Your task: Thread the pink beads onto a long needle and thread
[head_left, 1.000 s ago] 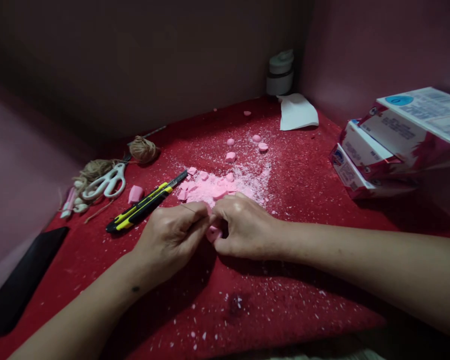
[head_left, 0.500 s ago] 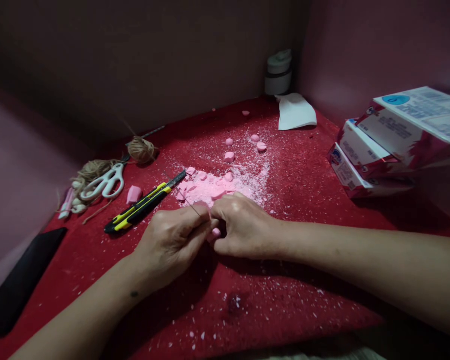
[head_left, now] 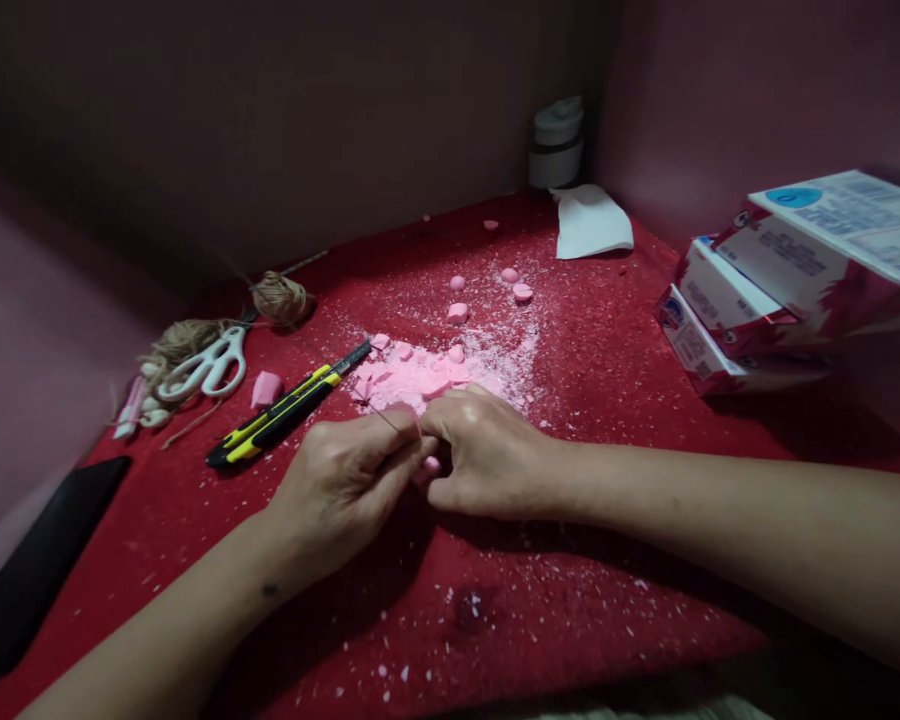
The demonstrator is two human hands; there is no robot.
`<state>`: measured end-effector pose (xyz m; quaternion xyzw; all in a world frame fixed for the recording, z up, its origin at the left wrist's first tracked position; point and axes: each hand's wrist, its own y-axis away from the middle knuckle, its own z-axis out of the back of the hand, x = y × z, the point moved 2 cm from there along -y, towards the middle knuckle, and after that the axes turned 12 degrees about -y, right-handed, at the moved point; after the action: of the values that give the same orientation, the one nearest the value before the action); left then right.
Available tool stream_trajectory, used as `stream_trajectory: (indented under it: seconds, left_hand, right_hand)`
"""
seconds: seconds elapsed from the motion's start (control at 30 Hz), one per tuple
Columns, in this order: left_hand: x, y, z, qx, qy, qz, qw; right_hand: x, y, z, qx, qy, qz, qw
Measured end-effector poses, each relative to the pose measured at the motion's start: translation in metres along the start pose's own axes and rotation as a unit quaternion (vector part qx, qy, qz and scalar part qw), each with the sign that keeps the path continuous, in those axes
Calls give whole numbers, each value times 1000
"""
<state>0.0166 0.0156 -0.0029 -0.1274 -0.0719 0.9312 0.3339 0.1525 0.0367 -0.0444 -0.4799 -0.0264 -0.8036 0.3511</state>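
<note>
My left hand (head_left: pixel 352 475) is closed, its thumb and forefinger pinching a thin dark strand (head_left: pixel 384 418) that sticks up toward the pink shavings. Pressed against it at the fingertips, my right hand (head_left: pixel 484 450) is curled round a small pink soap piece (head_left: pixel 430 467), which shows only in part between the hands. Whether the strand passes into the piece is hidden by the fingers. Just beyond the hands lies a heap of pink soap shavings and chunks (head_left: pixel 412 378). A black and yellow utility knife (head_left: pixel 289 410) rests left of the heap, blade out.
White-handled scissors (head_left: pixel 206 368), a twine ball (head_left: pixel 281 298) and a larger pink chunk (head_left: pixel 267 389) lie at left. A black flat object (head_left: pixel 49 565) sits nearer. Stacked boxes (head_left: pixel 780 270) stand right; white paper (head_left: pixel 594 222) and a lidded container (head_left: pixel 556 145) are at the back.
Less of the thin strand shows above my left fingers than before. Both hands have stayed almost in the same place, and the view has shifted very slightly.
</note>
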Motion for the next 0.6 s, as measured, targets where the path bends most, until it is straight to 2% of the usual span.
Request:
stream_trajectory:
  seconds: [0.1,0.3,0.4,0.53,0.6]
  left_hand:
    - [4,3,5,-15,-35,6,999]
    - [-7,11,5,38,14,17,999]
    - [-8,6,0,22,11,-2,1000]
    - [1,0,2,-12,-9,-5,1000]
    - [3,2,5,-7,-19,4,1000]
  right_hand:
    - [0,1,0,-7,11,-17,1000]
    - [1,1,1,3,-1,-6,1000]
    - [1,1,2,1,-5,2,1000]
    - [2,2,1,1,3,-11,1000]
    - [2,2,1,-11,11,-17,1000]
